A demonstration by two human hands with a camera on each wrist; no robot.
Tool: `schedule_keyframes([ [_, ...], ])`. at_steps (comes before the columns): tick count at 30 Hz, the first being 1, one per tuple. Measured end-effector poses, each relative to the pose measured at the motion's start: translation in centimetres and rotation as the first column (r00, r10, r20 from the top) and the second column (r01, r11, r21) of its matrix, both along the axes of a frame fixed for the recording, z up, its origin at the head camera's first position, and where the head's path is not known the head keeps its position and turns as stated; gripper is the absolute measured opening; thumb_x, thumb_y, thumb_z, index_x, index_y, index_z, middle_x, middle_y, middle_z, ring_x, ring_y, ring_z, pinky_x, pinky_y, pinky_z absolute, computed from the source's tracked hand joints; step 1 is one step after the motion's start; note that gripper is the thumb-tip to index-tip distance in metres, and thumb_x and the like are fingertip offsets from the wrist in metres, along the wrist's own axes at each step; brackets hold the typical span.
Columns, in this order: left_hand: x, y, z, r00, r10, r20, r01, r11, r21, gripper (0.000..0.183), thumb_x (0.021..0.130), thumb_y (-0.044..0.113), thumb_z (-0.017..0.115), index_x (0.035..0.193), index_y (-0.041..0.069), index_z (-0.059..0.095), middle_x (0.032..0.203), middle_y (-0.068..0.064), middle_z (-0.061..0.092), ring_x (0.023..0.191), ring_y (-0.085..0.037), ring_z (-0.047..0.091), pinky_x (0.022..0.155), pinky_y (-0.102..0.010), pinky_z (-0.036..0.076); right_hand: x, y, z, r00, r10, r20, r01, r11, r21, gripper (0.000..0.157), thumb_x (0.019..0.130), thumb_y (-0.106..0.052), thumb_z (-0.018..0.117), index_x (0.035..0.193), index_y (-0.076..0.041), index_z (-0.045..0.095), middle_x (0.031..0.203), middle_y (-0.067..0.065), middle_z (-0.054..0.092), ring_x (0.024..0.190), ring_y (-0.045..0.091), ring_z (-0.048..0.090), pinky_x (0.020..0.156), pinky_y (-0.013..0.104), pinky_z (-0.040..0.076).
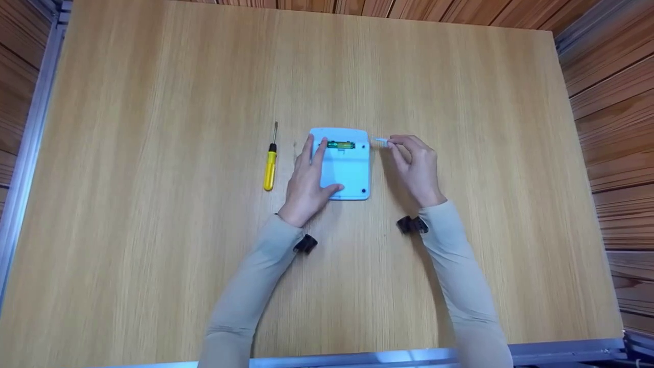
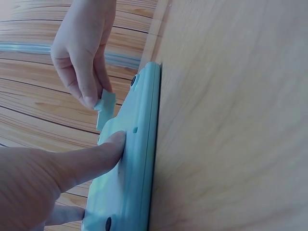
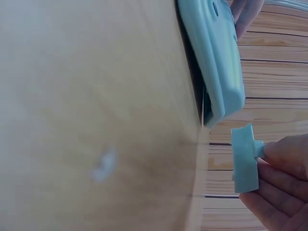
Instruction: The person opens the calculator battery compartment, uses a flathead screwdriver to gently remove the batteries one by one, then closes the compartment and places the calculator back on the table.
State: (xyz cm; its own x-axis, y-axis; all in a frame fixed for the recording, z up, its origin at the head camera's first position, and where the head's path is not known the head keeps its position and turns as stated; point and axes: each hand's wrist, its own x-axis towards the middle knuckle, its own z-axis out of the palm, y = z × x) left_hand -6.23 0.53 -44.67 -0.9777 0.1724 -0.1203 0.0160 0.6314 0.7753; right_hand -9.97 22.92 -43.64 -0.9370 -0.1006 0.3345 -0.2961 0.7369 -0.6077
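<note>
A light-blue device, wedge-shaped like a desk calculator, lies on the table with its back upward. In its uncovered slot near the far edge sits a small green battery. My left hand rests on the device's left side with fingers spread, the thumb pressing near its close edge. To the right of the device, my right hand pinches a small light-blue battery cover by its tab between thumb and fingers. The cover is apart from the device, held above the table.
On the left of the device lies a screwdriver with a yellow and black handle, its tip pointing away from me. The wooden table has a metal rail along the near edge. Wood-panelled walls stand around it.
</note>
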Motion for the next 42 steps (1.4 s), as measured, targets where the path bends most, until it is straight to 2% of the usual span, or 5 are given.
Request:
schedule_keyframes([
  [9,0.0,-0.1,0.0,1.0,0.001,0.013,-0.001,1.0,-0.012,0.094,0.079,0.021,0.079,0.153,0.014,0.022,0.161,-0.015,0.005,0.145,-0.034,0.018,0.101,-0.041,0.045,0.1,1.3,-0.3,0.999,-0.023,0.034,0.023,1.0,0.009,0.015,0.09,-0.006,0.064,0.096,0.007,0.07,0.098,0.02,0.071,0.093,0.032,0.068,0.087,0.041,0.054],
  [19,0.0,-0.1,-0.1,1.0,0.003,0.015,-0.003,1.0,-0.019,0.094,0.079,0.022,0.079,0.153,0.014,0.022,0.161,-0.014,0.005,0.145,-0.034,0.019,0.095,-0.04,0.049,0.2,2.1,-0.4,0.995,-0.042,0.088,0.04,0.999,0.019,0.018,0.092,-0.009,0.063,0.097,0.006,0.071,0.097,0.02,0.071,0.094,0.032,0.068,0.089,0.043,0.052],
  [27,-0.1,0.0,-0.1,1.0,0.003,0.02,-0.003,1.0,-0.015,0.094,0.079,0.022,0.08,0.153,0.014,0.023,0.161,-0.014,0.006,0.145,-0.033,0.018,0.103,-0.042,0.044,0.3,2.5,-0.3,0.986,-0.055,0.157,0.051,0.998,0.026,0.015,0.092,-0.007,0.063,0.098,0.005,0.071,0.099,0.018,0.071,0.098,0.031,0.066,0.092,0.043,0.051],
  [37,-0.1,0.0,0.0,1.0,0.002,0.01,-0.001,1.0,-0.027,0.094,0.079,0.022,0.079,0.154,0.015,0.022,0.161,-0.014,0.006,0.145,-0.033,0.02,0.098,-0.039,0.047,0.3,2.6,-0.1,0.977,-0.051,0.206,0.044,0.998,0.038,0.015,0.092,-0.006,0.062,0.098,0.005,0.07,0.1,0.019,0.07,0.1,0.032,0.066,0.092,0.043,0.051],
  [42,-0.1,0.0,0.0,1.0,0.0,0.018,0.001,1.0,-0.025,0.094,0.079,0.022,0.079,0.154,0.015,0.022,0.161,-0.014,0.005,0.145,-0.032,0.019,0.102,-0.04,0.044,0.3,2.7,-0.1,0.973,-0.041,0.227,0.031,0.998,0.049,0.016,0.093,-0.007,0.061,0.099,0.006,0.07,0.101,0.019,0.069,0.1,0.032,0.065,0.092,0.043,0.051],
])
